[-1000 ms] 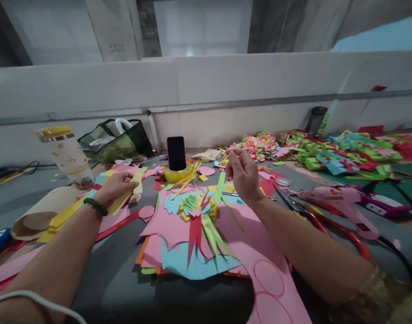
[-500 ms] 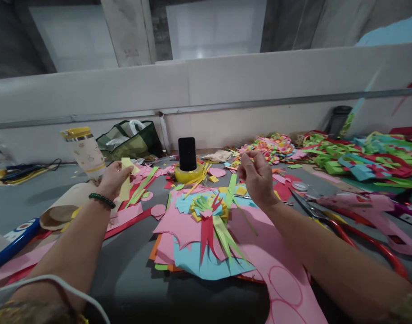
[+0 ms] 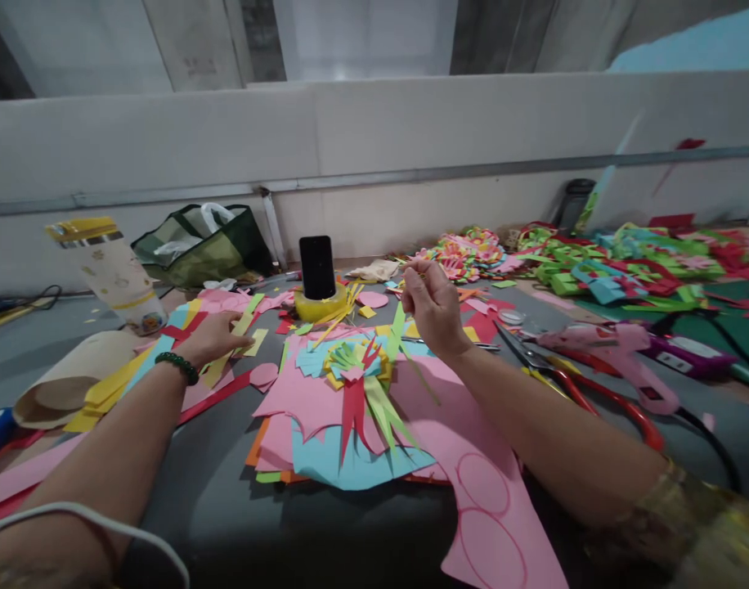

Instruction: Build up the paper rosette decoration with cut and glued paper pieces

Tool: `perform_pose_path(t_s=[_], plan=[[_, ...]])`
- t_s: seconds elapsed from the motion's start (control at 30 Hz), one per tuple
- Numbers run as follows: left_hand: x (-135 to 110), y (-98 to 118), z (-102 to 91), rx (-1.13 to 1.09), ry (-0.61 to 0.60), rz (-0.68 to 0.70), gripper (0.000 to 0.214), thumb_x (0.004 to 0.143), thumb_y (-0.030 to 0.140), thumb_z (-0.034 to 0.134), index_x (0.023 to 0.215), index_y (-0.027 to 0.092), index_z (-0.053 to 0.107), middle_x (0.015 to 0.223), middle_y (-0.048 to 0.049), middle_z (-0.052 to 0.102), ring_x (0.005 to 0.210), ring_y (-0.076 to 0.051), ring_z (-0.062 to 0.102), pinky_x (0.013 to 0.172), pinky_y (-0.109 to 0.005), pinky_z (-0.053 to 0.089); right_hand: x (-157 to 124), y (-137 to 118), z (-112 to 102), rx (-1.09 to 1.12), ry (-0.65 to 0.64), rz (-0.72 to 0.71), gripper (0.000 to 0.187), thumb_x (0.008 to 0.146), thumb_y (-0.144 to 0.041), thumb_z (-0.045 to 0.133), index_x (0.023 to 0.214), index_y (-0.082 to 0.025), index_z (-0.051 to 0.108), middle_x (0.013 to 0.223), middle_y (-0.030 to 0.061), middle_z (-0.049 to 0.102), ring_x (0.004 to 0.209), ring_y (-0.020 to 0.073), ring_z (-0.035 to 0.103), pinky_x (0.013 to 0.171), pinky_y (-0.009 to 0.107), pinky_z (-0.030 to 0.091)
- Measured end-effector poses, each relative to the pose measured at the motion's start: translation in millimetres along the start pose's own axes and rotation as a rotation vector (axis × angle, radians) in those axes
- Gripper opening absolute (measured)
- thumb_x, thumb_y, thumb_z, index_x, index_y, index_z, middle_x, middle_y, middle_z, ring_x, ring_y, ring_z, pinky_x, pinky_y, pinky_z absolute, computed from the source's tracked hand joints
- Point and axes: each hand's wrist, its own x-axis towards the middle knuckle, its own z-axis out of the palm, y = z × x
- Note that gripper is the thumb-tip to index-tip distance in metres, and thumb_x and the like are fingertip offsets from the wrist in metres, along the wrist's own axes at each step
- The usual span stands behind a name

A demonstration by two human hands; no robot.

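My left hand [image 3: 216, 334], with a green bead bracelet [image 3: 177, 368] at its wrist, is low over paper strips at the left. Its thumb and fingers are a little apart, beside a pale yellow paper strip [image 3: 256, 341]. My right hand [image 3: 432, 304] is raised, its fingers pinched together; what they hold, if anything, is too small to make out. Between the hands, a paper flower [image 3: 357, 370] with red and green tails lies on a stack of pink and blue paper [image 3: 362, 470]. A light green strip [image 3: 397, 325] lies near my right hand.
A phone [image 3: 317, 268] stands in a yellow tape roll [image 3: 320, 306]. On the right are red-handled snips [image 3: 620, 409] and a pink glue gun [image 3: 632, 352]. A tumbler [image 3: 114, 274] and a cardboard tube [image 3: 74, 380] stand and lie left. Paper flowers [image 3: 464, 254] are heaped behind.
My left hand has come down to the strips, and its fingers have parted from the pale yellow strip they held. My right hand stays raised and pinched. The view has turned slightly right.
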Motion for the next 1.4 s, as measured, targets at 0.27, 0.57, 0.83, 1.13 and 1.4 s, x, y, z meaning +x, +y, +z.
perform_pose_path(t_s=[0.27, 0.57, 0.83, 1.13, 1.4], plan=[[-0.4, 5.1, 7.7, 0.129, 0.004, 0.094, 0.053, 0.071, 0.045, 0.056, 0.112, 0.011, 0.064, 0.104, -0.015, 0.069, 0.094, -0.029, 0.064, 0.074, -0.032, 0.048, -1.5, -2.8, 0.6, -0.024, -0.02, -0.006, 0.02, 0.09, -0.039, 0.048, 0.09, -0.019, 0.051, 0.046, -0.0092, 0.043, 0.041, 0.0076, 0.039, 0.043, 0.023, 0.03], [-7.0, 17.5, 11.8, 0.126, 0.068, 0.193, 0.04, 0.084, 0.042, 0.039, 0.092, 0.02, 0.072, 0.089, -0.0065, 0.074, 0.083, -0.024, 0.067, 0.067, -0.027, 0.047, -3.7, -4.4, 1.7, -0.06, -0.054, -0.022, 0.022, 0.09, -0.043, 0.048, 0.089, -0.021, 0.052, 0.047, -0.0084, 0.042, 0.042, 0.0084, 0.041, 0.043, 0.023, 0.031], [-8.4, 23.9, 12.2, 0.241, 0.081, 0.222, 0.037, 0.085, 0.04, 0.043, 0.095, 0.019, 0.072, 0.103, -0.0107, 0.072, 0.093, -0.026, 0.065, 0.075, -0.032, 0.047, -6.8, -3.3, 2.7, -0.141, -0.094, -0.041, 0.022, 0.092, -0.04, 0.046, 0.087, -0.019, 0.052, 0.049, -0.0072, 0.045, 0.043, 0.0086, 0.042, 0.045, 0.022, 0.032], [0.5, 51.0, 37.0, 0.431, -0.049, 0.412, 0.031, 0.085, 0.034, 0.047, 0.07, 0.02, 0.071, 0.081, -0.0126, 0.073, 0.078, -0.025, 0.066, 0.069, -0.033, 0.043, -7.3, -1.8, 0.7, -0.186, -0.154, -0.043, 0.025, 0.093, -0.04, 0.044, 0.085, -0.018, 0.052, 0.048, -0.0073, 0.044, 0.041, 0.0081, 0.04, 0.044, 0.021, 0.031], [-9.4, 48.7, 21.7, 0.523, 0.038, 0.434, 0.03, 0.084, 0.022, 0.043, 0.078, 0.02, 0.072, 0.087, -0.0117, 0.074, 0.09, -0.027, 0.064, 0.085, -0.041, 0.036, -7.4, -2.5, 0.7, -0.215, -0.185, -0.061, 0.024, 0.093, -0.038, 0.044, 0.082, -0.019, 0.052, 0.049, -0.0072, 0.044, 0.043, 0.0086, 0.04, 0.046, 0.022, 0.033]])
